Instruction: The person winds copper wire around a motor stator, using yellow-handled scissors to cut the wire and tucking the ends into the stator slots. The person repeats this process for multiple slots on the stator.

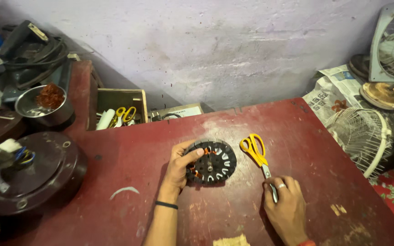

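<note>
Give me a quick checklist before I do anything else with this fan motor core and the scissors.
1. Left hand steadies the motor core: ok, thumb and fingers on its left rim.
2. Core lies flat on the red table: ok.
3. Right hand has the scissors: ok, it covers the blade end; yellow handles point away.
4. Scissor blades closed: cannot tell, hidden under the hand.
5. Copper winding intact: cannot tell, only partly seen.
</note>
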